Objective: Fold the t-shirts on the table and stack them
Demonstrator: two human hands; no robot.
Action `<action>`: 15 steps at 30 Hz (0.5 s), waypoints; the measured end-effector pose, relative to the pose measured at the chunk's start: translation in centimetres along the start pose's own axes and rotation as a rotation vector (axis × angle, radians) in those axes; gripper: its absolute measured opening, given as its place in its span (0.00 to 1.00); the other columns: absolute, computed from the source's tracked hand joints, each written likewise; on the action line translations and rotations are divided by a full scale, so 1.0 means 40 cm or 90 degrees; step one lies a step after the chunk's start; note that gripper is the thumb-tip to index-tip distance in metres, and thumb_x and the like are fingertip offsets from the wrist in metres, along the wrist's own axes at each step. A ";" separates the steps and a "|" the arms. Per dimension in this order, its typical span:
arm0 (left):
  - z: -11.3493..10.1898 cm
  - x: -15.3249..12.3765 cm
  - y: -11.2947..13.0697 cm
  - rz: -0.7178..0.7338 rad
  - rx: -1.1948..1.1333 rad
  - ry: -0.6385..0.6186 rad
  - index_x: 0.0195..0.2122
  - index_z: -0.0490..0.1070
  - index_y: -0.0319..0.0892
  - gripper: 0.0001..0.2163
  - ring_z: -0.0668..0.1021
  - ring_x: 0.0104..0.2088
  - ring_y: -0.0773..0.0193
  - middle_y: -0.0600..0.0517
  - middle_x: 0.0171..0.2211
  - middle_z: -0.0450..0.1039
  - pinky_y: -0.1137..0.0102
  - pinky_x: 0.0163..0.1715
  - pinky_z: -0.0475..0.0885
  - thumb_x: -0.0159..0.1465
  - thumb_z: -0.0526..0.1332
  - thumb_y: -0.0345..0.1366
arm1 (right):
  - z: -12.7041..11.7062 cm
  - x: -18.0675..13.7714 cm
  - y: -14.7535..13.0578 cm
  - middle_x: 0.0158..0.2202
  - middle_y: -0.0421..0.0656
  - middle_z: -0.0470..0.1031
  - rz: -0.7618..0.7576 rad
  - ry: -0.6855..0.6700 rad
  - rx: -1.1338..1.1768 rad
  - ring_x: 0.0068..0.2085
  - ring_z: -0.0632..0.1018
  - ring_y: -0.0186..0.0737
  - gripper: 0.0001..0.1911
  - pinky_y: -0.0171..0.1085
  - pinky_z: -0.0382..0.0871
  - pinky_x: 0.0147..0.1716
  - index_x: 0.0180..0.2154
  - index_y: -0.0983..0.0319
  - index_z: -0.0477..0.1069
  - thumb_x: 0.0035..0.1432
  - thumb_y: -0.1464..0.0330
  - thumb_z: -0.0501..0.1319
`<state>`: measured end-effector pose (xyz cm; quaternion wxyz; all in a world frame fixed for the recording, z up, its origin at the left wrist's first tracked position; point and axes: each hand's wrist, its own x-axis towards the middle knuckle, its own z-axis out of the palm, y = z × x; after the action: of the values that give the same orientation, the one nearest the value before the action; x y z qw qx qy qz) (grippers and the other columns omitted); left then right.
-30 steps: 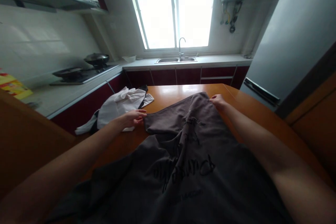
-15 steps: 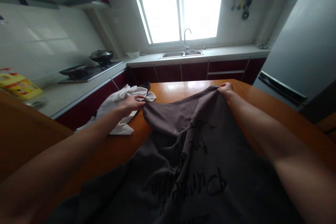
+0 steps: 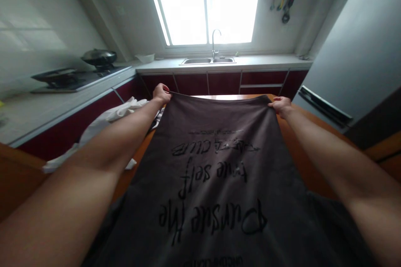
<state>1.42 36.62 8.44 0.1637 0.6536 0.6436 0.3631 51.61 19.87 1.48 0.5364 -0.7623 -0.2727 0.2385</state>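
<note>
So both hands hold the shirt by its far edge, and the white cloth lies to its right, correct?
Not quite: the white cloth lies to the shirt's left, as the head view shows. The left hand and right hand do hold the shirt by its far edge.

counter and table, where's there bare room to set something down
The white counter looks bare between the sink and the small items by the fridge. The table shows a thin strip between the dark garment and right forearm. Its middle is covered by the garment; white cloth crowds the left.
</note>
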 end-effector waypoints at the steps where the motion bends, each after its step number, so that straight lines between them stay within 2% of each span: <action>1: 0.015 0.008 -0.015 -0.007 0.011 0.014 0.44 0.68 0.38 0.13 0.73 0.36 0.68 0.52 0.38 0.74 0.71 0.44 0.68 0.58 0.66 0.28 | 0.005 -0.001 0.006 0.43 0.52 0.79 0.003 -0.015 -0.002 0.36 0.81 0.45 0.29 0.38 0.78 0.28 0.52 0.63 0.69 0.49 0.71 0.74; 6: 0.076 0.033 -0.105 -0.031 0.080 0.035 0.42 0.71 0.39 0.13 0.75 0.39 0.65 0.53 0.38 0.76 0.72 0.45 0.67 0.57 0.68 0.29 | 0.027 -0.002 0.031 0.40 0.50 0.79 -0.002 -0.099 -0.062 0.36 0.80 0.45 0.28 0.39 0.78 0.32 0.50 0.62 0.70 0.47 0.70 0.75; 8: 0.098 0.033 -0.138 -0.045 0.103 0.025 0.44 0.72 0.40 0.13 0.77 0.41 0.62 0.50 0.39 0.76 0.70 0.46 0.68 0.57 0.68 0.29 | 0.035 -0.009 0.036 0.42 0.51 0.78 -0.036 -0.083 -0.170 0.40 0.80 0.47 0.30 0.41 0.78 0.38 0.52 0.63 0.70 0.47 0.69 0.75; 10: 0.120 0.024 -0.160 -0.051 0.127 0.018 0.47 0.72 0.40 0.14 0.77 0.43 0.58 0.47 0.42 0.76 0.68 0.47 0.69 0.59 0.66 0.29 | 0.047 -0.022 0.039 0.49 0.55 0.76 -0.105 -0.017 -0.311 0.48 0.78 0.51 0.30 0.45 0.75 0.48 0.53 0.64 0.70 0.50 0.65 0.74; 12: 0.139 0.008 -0.167 0.001 0.165 0.045 0.51 0.72 0.38 0.17 0.77 0.48 0.54 0.42 0.47 0.75 0.64 0.52 0.69 0.59 0.64 0.28 | 0.066 -0.039 0.041 0.56 0.58 0.71 -0.206 0.039 -0.428 0.58 0.72 0.55 0.25 0.48 0.68 0.58 0.55 0.65 0.71 0.58 0.62 0.68; 13: 0.149 -0.003 -0.165 0.055 0.186 0.055 0.52 0.72 0.38 0.18 0.76 0.51 0.52 0.40 0.51 0.74 0.63 0.54 0.68 0.60 0.62 0.27 | 0.078 -0.047 0.042 0.59 0.58 0.69 -0.262 0.039 -0.469 0.61 0.69 0.56 0.23 0.49 0.64 0.62 0.56 0.64 0.71 0.62 0.62 0.64; 15: 0.167 -0.027 -0.153 0.185 0.214 0.026 0.55 0.72 0.38 0.20 0.73 0.56 0.50 0.39 0.55 0.72 0.61 0.59 0.65 0.61 0.60 0.28 | 0.104 -0.059 0.048 0.64 0.56 0.65 -0.349 -0.021 -0.521 0.66 0.64 0.55 0.21 0.51 0.58 0.65 0.58 0.63 0.71 0.67 0.61 0.56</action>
<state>1.65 37.99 -0.58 -0.0148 0.7503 0.5970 0.2836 47.44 20.60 -1.48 0.2316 -0.8067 -0.5430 -0.0260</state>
